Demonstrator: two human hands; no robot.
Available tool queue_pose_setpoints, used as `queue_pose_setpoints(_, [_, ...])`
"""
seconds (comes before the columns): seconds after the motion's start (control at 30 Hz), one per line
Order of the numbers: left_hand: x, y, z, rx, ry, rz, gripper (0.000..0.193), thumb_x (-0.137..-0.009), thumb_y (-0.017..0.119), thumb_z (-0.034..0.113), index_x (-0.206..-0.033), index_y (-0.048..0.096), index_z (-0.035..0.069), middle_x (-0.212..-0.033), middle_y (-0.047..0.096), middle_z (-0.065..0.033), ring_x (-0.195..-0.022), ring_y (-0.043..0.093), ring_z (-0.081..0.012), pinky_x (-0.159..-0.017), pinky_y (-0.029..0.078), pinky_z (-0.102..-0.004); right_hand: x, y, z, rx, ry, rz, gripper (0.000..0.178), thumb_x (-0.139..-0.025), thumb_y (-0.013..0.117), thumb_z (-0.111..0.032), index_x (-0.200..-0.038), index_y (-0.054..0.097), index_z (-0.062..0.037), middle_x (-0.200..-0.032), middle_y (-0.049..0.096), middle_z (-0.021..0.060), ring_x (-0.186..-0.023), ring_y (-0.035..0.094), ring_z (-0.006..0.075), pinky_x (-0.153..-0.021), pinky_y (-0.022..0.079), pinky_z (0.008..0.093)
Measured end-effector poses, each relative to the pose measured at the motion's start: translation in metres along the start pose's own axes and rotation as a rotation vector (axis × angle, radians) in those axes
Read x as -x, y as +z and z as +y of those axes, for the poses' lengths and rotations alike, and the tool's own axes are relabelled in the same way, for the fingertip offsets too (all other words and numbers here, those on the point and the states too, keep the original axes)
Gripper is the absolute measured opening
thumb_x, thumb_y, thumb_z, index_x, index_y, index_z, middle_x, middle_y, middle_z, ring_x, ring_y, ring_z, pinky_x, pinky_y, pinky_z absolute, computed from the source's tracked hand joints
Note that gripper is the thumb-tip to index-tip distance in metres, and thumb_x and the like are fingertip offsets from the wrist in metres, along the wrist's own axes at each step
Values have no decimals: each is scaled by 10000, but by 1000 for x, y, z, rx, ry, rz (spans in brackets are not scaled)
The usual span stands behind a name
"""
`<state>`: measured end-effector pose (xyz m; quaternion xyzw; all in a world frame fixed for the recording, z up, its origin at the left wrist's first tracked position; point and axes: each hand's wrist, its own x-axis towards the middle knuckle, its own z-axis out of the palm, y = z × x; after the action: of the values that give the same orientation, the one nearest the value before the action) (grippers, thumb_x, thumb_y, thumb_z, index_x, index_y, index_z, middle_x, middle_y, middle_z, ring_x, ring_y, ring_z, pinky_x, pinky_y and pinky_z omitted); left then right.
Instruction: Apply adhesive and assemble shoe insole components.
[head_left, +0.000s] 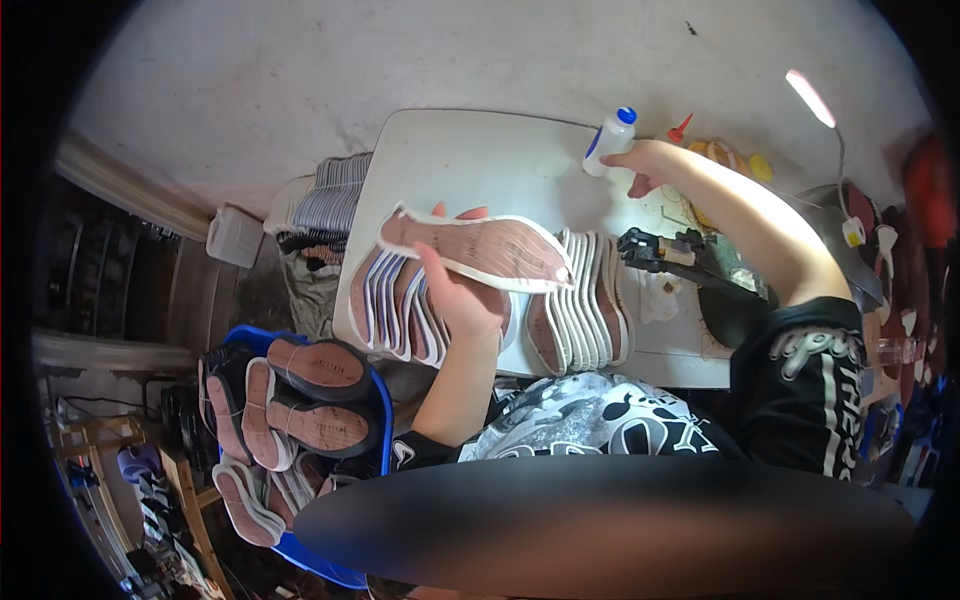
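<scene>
A shoe sole [485, 252] with a pinkish-brown face and a raised white rim is gripped in my left hand [468, 300], tilted above the table. My thumb lies over its face and fingertips show past its far edge. My right arm reaches to the back of the table. There my right hand [645, 165] has its fingers stretched against a white bottle [608, 145] with a blue cap, the thumb apart from it. Below the held sole stand a row of white-and-blue-edged soles [400, 310] and, to its right, a row of white-rimmed soles [580, 305].
The white table [470, 150] meets the wall. A black clamp-like device [660, 250] stands on its right side, near a red-tipped nozzle [680, 128] and a lit lamp [810, 97]. At lower left, a blue bin [385, 410] holds several soles. A white jug [235, 236] stands left.
</scene>
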<state>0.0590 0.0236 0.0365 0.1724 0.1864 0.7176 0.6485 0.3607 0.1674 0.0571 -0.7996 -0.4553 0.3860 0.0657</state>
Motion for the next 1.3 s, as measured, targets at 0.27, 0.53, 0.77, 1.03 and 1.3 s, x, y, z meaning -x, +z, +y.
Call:
queue_pose_setpoints(0.27, [23,16,-17,-17,-254,-158,658,-989,238,529,-1339,360,-15,-1034,586,-139,-896,594,-209,-750,509,-332,149,29,-67,-50,-442,-314,669,-892,517,-563,-1232,520,12,-1163,623,151,-1082,600,203,-950,457,327])
queue_pose_setpoints(0.53, [54,29,-42,-52,-294,-248,567,-1008,235,472,-1365,337,44,-1053,604,-151,-927,611,-213,-797,526,-362,148,76,-60,-271,-540,-258,498,-861,590,-479,-1099,645,-45,-917,681,58,-841,627,139,-795,481,291])
queue_pose_setpoints(0.77, [58,29,-59,-34,-322,-235,542,-1011,221,470,-1323,366,51,-1061,594,-136,-994,592,-209,-856,497,-359,153,81,-54,-146,-502,-147,365,-831,658,-375,-1002,676,-53,-822,652,38,-744,601,119,-632,483,276])
queue_pose_setpoints(1.03, [57,17,-71,-144,-333,-267,574,-1003,245,496,-1297,373,21,-1136,559,-125,-1073,550,-225,-952,431,-373,168,84,-59,-212,-271,-120,262,-867,624,-293,-1052,649,-109,-886,613,33,-832,549,118,-553,460,324])
queue_pose_setpoints(1.3, [54,10,-84,-370,-300,-217,607,-999,283,499,-1343,329,0,-1303,445,-126,-1223,435,-220,-1040,342,-372,140,98,-44,-269,-337,-45,286,-874,628,-261,-1043,637,-31,-937,651,84,-867,591,146,-741,475,296])
